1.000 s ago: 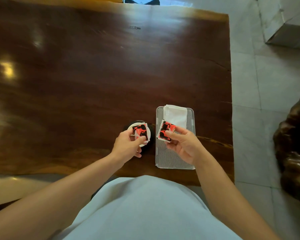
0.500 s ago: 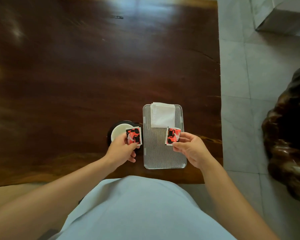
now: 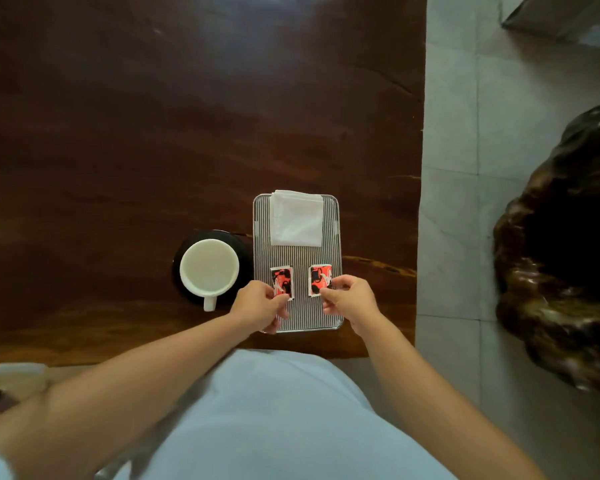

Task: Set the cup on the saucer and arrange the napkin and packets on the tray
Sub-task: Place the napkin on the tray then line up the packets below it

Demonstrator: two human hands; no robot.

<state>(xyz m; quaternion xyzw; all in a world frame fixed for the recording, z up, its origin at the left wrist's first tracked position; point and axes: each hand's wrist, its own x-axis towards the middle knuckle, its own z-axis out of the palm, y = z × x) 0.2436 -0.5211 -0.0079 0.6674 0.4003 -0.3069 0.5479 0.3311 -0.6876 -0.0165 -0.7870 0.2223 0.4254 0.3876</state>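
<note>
On the dark wooden surface [image 3: 153, 133] near its right edge sits a striped metal tray [image 3: 297, 256], long side running away from the person. At the far end of the tray there's a folded white napkin [image 3: 297, 218], lying flat and pretty square to the rim. Both hands are over the near half: the left hand [image 3: 258, 306] pinches the near edge of a red and black packet [image 3: 282, 281] between thumb and fingers, and the right hand [image 3: 349, 299] grips a second red and black packet [image 3: 320, 278] the same way. The two packets sit side by side with a strip of bare tray between them, and honestly I can't tell if they're resting flat on the tray or held just above it. Just left of the tray, a white cup [image 3: 209, 266] stands on a dark saucer [image 3: 184, 251], handle pointing toward the person, and the saucer's right edge looks like it's touching the tray.
</note>
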